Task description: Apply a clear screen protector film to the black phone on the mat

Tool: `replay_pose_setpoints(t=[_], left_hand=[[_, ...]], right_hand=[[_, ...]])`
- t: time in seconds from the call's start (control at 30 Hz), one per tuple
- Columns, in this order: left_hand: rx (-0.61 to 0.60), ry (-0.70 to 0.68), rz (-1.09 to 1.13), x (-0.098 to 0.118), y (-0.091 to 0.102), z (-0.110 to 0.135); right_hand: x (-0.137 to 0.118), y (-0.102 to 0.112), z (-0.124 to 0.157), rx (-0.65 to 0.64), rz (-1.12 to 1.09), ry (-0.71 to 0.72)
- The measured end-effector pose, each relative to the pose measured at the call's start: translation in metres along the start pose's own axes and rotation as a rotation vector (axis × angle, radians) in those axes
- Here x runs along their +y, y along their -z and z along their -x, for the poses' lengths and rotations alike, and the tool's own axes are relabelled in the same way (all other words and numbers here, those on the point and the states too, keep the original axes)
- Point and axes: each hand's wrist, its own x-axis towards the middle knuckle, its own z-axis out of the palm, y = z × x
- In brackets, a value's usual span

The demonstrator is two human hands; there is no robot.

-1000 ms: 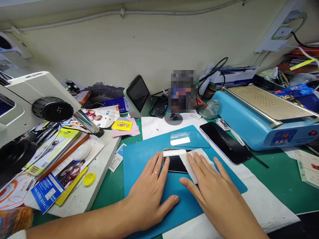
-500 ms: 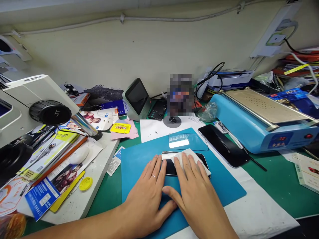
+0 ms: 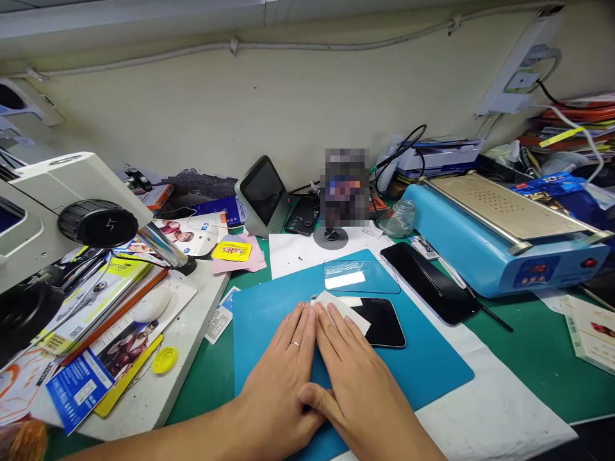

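A black phone [image 3: 379,322] lies face up on the blue mat [image 3: 432,365]. My right hand [image 3: 355,378] lies flat, fingers together, pressing a white wipe [image 3: 343,307] onto the left end of the phone's screen. My left hand [image 3: 283,371], with a ring on one finger, rests flat on the mat right beside it, fingertips at the phone's left edge. A clear glass protector [image 3: 360,276] with a white label lies just behind the phone.
A second black phone [image 3: 427,282] lies to the right, beside a blue heating machine [image 3: 500,237]. A microscope [image 3: 62,211] and stacked packaging fill the left. A small grey screen [image 3: 262,195], a glass jar [image 3: 398,218] and cables stand at the back wall.
My right hand slid the white wipe leftward across the phone's screen, from its right half to its left end. The right half of the screen now shows bare. My left hand stayed put.
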Motion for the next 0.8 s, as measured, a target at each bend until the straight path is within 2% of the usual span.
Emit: replay_pose_setpoints(t=[0.1,0.2,0.3,0.4,0.53,0.67,0.8], left_hand=[[-0.002,0.0,-0.013,-0.001,0.0,0.0],[-0.003,0.01,-0.01,0.0,0.002,0.0],[-0.016,0.026,-0.003,0.001,0.004,0.001],[-0.037,0.043,0.0,0.002,0.005,0.002],[-0.038,0.051,0.032,0.001,0.004,0.004],[-0.022,0.036,0.103,-0.003,0.005,0.008],[-0.028,0.008,0.146,-0.004,0.007,0.007]], right_hand=[[0.003,-0.006,0.014,0.054,0.029,0.059],[0.021,-0.008,0.033,0.139,0.089,0.077],[0.047,-0.004,0.049,0.213,0.123,0.004],[0.063,0.0,0.047,0.203,0.127,-0.119],[0.052,0.003,0.02,0.129,0.088,-0.196],[0.025,0.01,-0.006,0.001,-0.046,-0.113],[0.012,0.01,-0.006,-0.048,-0.108,-0.028]])
